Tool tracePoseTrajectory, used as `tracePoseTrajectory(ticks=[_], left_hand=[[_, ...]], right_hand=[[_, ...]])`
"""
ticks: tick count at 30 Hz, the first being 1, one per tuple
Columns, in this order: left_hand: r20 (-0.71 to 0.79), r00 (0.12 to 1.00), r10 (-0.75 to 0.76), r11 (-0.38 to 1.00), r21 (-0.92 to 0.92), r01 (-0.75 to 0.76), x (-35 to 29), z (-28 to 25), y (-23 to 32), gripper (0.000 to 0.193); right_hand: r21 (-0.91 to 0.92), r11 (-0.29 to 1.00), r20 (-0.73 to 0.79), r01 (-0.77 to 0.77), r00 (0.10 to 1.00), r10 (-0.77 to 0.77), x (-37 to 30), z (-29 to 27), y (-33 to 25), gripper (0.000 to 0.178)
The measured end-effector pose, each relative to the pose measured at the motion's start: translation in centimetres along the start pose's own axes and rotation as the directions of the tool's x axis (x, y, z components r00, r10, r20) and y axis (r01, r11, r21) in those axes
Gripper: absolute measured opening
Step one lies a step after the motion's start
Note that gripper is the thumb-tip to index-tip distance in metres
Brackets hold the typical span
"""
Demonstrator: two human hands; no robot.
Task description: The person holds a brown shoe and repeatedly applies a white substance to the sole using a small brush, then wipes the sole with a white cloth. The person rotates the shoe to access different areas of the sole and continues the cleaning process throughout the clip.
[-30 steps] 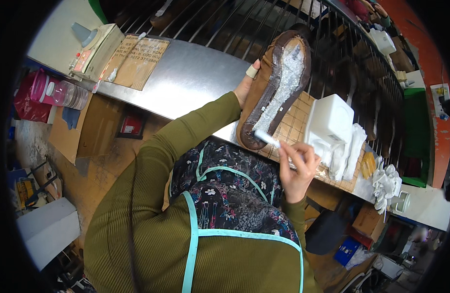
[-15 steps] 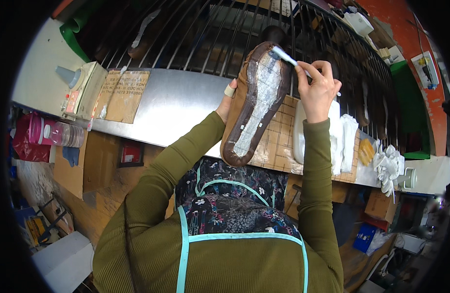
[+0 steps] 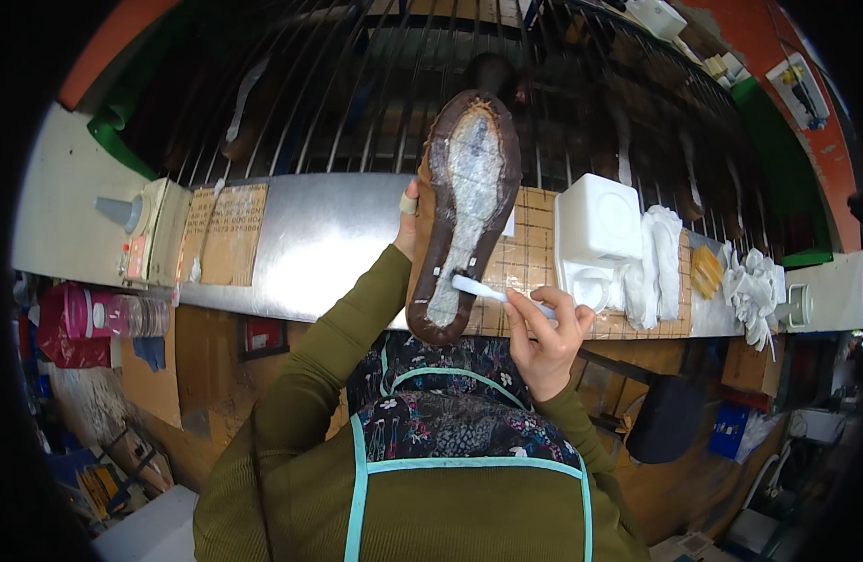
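A brown shoe upper (image 3: 461, 211) is held bottom side up over the edge of the metal bench, its toe end pointing away from me. A pale, wrinkled strip runs along its underside, bordered by a dark brown margin. My left hand (image 3: 408, 225), with a bandage on the thumb, grips the shoe at its left side; the other fingers are hidden behind it. In my right hand (image 3: 546, 342) is a slim white brush (image 3: 478, 288), pinched by its handle. The brush's dark bristles touch the underside near the heel end.
Right of the shoe stands a white plastic container (image 3: 600, 220) on a cardboard sheet (image 3: 525, 253). Beyond it lie folded white cloths (image 3: 665, 267), a yellow sponge (image 3: 707, 270) and white gloves (image 3: 755, 295). Metal bars (image 3: 356, 117) carrying more shoes run behind the bench (image 3: 328, 225).
My right hand has brought the brush from the toe end down to the heel end. The shoe stands more upright in view, and the white container shows more fully.
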State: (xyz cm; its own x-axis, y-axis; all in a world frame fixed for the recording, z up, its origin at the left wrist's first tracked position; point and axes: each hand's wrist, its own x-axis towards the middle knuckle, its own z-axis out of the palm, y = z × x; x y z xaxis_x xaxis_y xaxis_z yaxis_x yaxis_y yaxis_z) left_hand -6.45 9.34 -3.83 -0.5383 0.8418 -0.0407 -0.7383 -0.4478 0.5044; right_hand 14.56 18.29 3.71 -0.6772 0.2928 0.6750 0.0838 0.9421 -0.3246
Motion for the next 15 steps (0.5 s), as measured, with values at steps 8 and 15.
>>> tracePoseTrajectory(ticks=[8, 15], left_hand=[[0.016, 1.000, 0.019, 0.993, 0.116, -0.021, -0.2, -0.9, -0.2, 0.089], [-0.030, 0.977, 0.210, 0.972, -0.104, -0.212, 0.1, -2.4, -0.3, 0.072]], right_hand=[[-0.136, 0.991, -0.113, 0.015, 0.993, -0.031, 10.2, 1.9, 1.5, 0.016], [-0.043, 0.998, -0.168, 0.037, 0.985, -0.044, 9.9, 3.0, 0.5, 0.018]])
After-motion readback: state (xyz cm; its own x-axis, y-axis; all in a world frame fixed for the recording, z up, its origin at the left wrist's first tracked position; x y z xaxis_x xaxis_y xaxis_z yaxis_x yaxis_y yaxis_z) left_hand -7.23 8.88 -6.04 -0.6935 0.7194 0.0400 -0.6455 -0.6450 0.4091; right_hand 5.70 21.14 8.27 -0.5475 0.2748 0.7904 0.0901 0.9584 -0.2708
